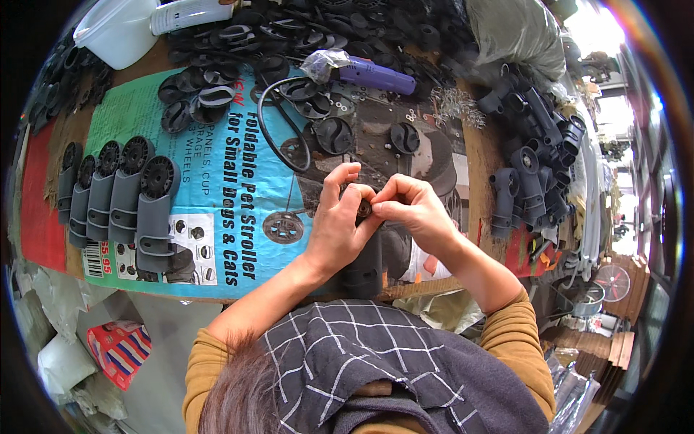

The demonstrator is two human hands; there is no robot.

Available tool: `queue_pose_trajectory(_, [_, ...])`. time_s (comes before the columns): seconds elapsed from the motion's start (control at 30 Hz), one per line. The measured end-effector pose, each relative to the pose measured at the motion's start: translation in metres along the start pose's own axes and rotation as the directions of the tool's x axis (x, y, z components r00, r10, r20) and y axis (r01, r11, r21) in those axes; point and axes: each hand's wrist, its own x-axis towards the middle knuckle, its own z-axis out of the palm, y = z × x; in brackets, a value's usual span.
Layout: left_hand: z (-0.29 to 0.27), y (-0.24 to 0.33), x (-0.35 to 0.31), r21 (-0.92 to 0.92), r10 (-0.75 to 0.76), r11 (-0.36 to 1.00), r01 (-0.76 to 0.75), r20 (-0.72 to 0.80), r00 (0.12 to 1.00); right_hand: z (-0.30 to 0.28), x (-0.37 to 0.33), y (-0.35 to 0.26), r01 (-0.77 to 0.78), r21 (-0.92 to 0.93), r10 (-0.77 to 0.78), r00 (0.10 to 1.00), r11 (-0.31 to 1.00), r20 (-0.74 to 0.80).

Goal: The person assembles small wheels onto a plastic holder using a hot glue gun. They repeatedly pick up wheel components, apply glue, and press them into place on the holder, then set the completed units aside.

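Observation:
Both my hands meet over the front middle of the table. My left hand (338,226) is closed around the upper end of a dark grey plastic sleeve-shaped fitting (363,269), which points back toward me at the table edge. My right hand (416,210) pinches at the same end, thumb and fingertips pressed together beside a small round dark piece (364,209). What the right fingertips hold is too small and hidden to make out. Just beyond my hands lie a black round knob (334,135) and another black knob (405,137).
Several finished-looking grey fittings with round ribbed discs (154,210) stand in a row at left. A purple power tool (376,75) with a black cable (269,126) lies ahead, near loose springs (457,107). Black parts are heaped behind; grey fittings (531,163) pile at right. A white tub (116,32) sits back left.

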Motion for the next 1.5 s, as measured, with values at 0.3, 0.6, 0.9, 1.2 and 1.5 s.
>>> queue_pose_trajectory(0.3, [0.0,0.003,0.0,-0.001,0.006,1.0,-0.006,0.011,1.0,-0.038,0.093,-0.041,0.327,-0.912,-0.754,0.656,0.246,0.032])
queue_pose_trajectory(0.6, [-0.003,0.005,0.004,0.081,0.073,0.994,-0.074,0.005,0.997,-0.054,0.167,-0.074,0.159,-0.986,-0.637,0.755,-0.051,0.155])
queue_pose_trajectory(0.9, [-0.001,0.001,0.004,0.06,0.075,0.995,-0.075,-0.005,0.997,-0.033,0.028,-0.043,0.568,-0.515,-0.757,0.572,0.643,-0.315])
queue_pose_trajectory(1.2, [-0.002,0.003,0.005,0.094,0.084,0.992,-0.084,0.007,0.996,-0.007,0.009,-0.04,0.767,-0.057,-0.701,0.55,0.639,-0.455])
queue_pose_trajectory(1.5, [-0.002,0.003,0.003,0.041,0.047,0.998,-0.048,0.026,0.999,0.019,-0.034,-0.055,0.81,0.221,-0.741,0.587,0.544,-0.327])
